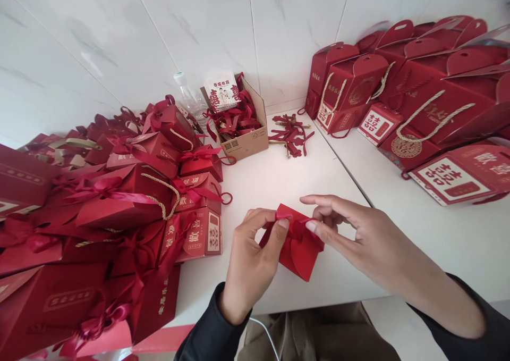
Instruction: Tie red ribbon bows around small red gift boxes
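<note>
Left hand (251,260) pinched tight on small red box (299,257), right hand (354,238) pinched on its ribbon (295,226), over white tabletop (274,183), beside heaped gift boxes (119,201).

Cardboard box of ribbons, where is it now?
Head view, centre back: the cardboard box sits near the wall, between the gift box pile on its left and loose ribbons on its right.

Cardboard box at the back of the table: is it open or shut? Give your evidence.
Open. The cardboard box has its flaps standing up, and red ribbons fill it and hang over its rim.
</note>
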`<state>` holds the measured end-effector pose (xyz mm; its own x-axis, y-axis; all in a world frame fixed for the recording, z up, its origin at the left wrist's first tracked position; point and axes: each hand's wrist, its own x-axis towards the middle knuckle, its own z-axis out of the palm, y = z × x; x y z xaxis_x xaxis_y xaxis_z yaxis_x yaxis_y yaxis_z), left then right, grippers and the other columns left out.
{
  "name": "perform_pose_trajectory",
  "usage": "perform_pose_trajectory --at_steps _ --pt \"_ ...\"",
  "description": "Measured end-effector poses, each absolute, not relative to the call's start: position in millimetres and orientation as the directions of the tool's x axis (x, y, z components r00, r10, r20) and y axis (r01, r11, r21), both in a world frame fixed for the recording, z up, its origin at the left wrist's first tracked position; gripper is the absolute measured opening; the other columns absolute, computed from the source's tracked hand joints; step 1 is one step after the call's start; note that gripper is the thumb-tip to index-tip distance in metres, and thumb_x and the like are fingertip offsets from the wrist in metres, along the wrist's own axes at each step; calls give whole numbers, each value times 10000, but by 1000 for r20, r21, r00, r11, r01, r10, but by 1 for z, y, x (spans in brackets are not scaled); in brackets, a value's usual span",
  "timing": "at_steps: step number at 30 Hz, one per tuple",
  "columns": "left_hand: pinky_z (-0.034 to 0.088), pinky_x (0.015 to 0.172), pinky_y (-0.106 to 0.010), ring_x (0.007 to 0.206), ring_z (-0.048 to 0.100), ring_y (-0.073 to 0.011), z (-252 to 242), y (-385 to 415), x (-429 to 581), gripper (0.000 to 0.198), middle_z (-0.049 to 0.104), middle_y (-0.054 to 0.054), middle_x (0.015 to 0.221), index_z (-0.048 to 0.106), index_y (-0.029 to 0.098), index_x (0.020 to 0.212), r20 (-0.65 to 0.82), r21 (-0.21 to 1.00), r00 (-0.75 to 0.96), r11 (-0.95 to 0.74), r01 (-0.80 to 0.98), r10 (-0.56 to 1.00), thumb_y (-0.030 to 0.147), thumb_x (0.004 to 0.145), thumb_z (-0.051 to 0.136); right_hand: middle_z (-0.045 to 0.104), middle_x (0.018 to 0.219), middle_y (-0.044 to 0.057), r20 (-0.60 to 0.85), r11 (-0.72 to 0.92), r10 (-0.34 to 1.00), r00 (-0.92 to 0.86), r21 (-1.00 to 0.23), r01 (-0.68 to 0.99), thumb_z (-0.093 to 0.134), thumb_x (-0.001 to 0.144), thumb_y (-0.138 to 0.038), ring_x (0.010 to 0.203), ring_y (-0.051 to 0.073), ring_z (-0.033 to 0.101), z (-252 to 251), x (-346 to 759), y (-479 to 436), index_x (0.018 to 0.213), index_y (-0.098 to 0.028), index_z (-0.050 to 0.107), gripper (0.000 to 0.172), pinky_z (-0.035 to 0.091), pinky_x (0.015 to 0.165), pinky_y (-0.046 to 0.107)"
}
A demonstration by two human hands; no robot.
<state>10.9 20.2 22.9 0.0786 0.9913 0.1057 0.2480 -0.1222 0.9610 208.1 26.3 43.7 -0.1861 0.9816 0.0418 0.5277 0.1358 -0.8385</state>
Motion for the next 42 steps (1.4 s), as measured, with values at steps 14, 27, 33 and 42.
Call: perform_pose_trajectory --at_steps 14,27,33,42 --pt "494 806 -349 793 583 -191 33 3 18 239 762 -49 878 809 218 938 -90 986 -54 97 134 994 408 943 664 789 968 -35 18 158 968 -252 -822 547 642 981 -370 829 151 745 47 222 17 1001 -330 720 90 562 616 208" --pt "397 397 -209 392 506 -66 43 11 23 292 715 -23 734 719 161 864 -312 940 113 324 -104 943 453 874 723 691 858 -25 190 417 885 -426 -730 541 633 1022 -347 724 136 678 53 224 15 916 -282 679 132 527 700 253" --pt "340 396 -210 388 431 -70 45 6 30 222 545 36 553 738 177 823 -287 952 169 300 -54 943 368 910 665 705 809 -23 196 402 892 -408 -756 516 633 1005 -328 645 132 644 57 212 18 887 -268 667 138 517 632 246" --pt "405 610 -254 687 504 -128 47 3 23 157 604 -8 829 753 217 963 -153 981 347 98 170 925 214 953 597 738 854 -29 136 291 928 -347 -847 444 665 978 -269 726 112 677 55 204 21 909 -267 735 98 532 656 205"
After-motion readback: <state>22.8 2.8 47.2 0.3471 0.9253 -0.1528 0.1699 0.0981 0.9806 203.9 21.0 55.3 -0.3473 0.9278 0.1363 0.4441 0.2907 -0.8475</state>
